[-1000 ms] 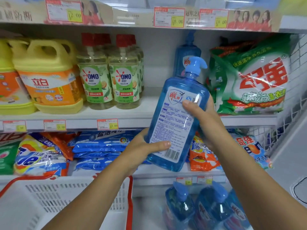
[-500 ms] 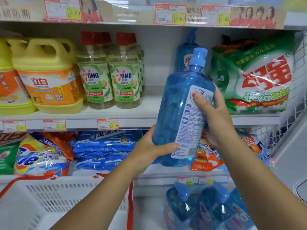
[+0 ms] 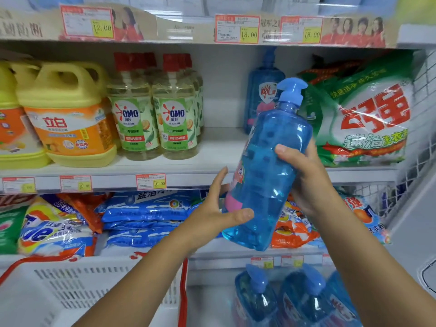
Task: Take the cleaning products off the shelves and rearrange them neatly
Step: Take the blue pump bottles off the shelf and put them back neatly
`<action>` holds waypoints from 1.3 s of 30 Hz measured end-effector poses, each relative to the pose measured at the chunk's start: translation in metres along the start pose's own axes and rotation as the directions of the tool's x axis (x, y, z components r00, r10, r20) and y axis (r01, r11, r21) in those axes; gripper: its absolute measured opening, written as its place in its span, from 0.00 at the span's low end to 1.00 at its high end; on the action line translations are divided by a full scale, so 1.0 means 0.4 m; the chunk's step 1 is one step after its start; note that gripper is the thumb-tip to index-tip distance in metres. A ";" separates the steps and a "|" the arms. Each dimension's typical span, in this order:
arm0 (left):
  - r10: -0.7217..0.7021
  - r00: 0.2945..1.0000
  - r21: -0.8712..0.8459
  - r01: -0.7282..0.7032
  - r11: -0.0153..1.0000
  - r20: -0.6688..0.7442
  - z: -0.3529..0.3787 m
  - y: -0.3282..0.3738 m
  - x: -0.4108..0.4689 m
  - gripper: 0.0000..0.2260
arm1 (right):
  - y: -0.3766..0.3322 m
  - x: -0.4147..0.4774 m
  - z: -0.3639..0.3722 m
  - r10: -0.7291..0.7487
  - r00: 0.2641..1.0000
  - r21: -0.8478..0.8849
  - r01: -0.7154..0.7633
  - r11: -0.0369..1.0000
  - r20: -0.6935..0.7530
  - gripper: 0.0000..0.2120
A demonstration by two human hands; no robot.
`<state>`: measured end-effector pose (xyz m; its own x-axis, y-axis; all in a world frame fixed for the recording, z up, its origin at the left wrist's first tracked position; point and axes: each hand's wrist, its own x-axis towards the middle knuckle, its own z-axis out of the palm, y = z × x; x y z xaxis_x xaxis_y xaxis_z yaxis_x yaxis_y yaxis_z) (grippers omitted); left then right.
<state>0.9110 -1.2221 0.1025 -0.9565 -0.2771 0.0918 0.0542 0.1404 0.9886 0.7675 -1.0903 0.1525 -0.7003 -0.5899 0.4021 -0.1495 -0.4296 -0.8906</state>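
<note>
As hands (image 3: 212, 217) (image 3: 310, 182) hold it, the bottle (image 3: 271, 175) tilts, pump up-right.

One wide-angle view, worn at the head, faced forward and slightly down at the shelves (image 3: 212, 156), set close, left hand (image 3: 218, 214) and right hand (image 3: 309, 178) seen mid-frame, bottle (image 3: 266, 166) near centre

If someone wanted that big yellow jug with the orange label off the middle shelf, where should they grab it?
Probably by the moulded loop handle on top of the yellow jug, coming from the front: it stands upright, the handle's opening faces the aisle, and OMO bottles crowd its right side.
</note>
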 end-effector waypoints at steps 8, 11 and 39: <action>0.158 0.948 0.008 -0.163 0.987 -0.275 0.048 -0.007 -0.002 0.32 | -0.005 -0.009 0.040 0.049 0.997 -0.246 -0.062 0.967 -0.056 0.55; 0.252 0.881 0.357 -0.104 0.928 -0.399 0.069 -0.019 0.002 0.48 | 0.018 -0.011 0.054 -0.030 0.983 -0.241 -0.015 0.970 -0.181 0.49; -0.031 0.973 -0.136 -0.001 0.991 -0.228 0.004 -0.035 0.051 0.23 | 0.054 -0.006 0.004 0.321 0.946 -0.277 -0.296 0.914 0.048 0.43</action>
<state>0.8902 -1.2282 0.0904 -0.8669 -0.4909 0.0861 0.0932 0.0101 0.9956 0.7669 -1.0992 0.1324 -0.6769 -0.7286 0.1044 -0.1225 -0.0283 -0.9921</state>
